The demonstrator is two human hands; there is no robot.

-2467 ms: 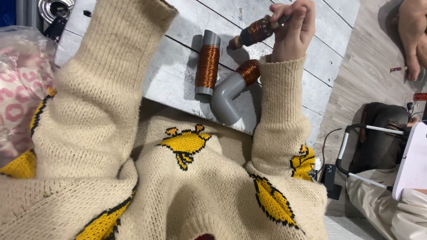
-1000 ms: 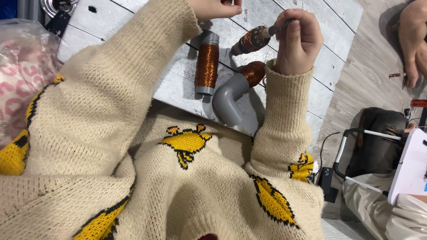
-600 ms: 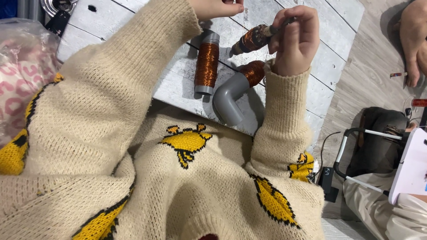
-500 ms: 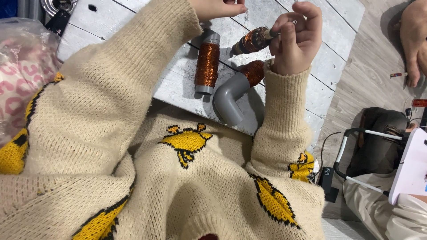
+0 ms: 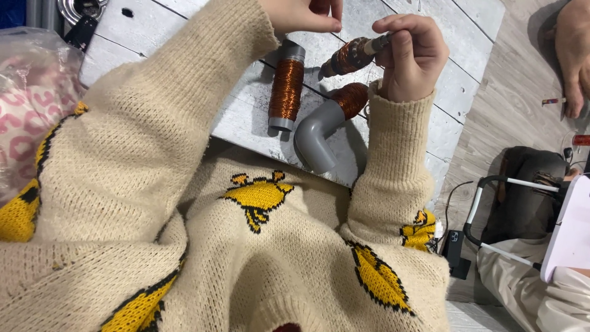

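Observation:
My right hand (image 5: 410,56) holds one end of a small dark copper-wound coil (image 5: 347,58) above the white plank table (image 5: 184,37). My left hand (image 5: 304,13) sits at the top edge with its fingers pinched together, close to the coil's far end; what it pinches is too fine to see. Below the hands a straight grey tube wound with copper wire (image 5: 285,86) lies on the table. Beside that tube rests a grey pipe elbow (image 5: 319,136) with copper winding on its upper end. Both arms wear a cream knitted sweater with yellow figures.
A clear plastic bag with pink-patterned contents (image 5: 31,104) lies at the left. A metal object (image 5: 83,7) sits at the table's top left corner. Another person's hand (image 5: 571,49) rests on the wooden floor at the top right. Cables and a dark bag (image 5: 522,197) lie right.
My left hand has come into view at the top edge, near the coil. My right hand has shifted its fingers on the small coil, holding it in about the same place.

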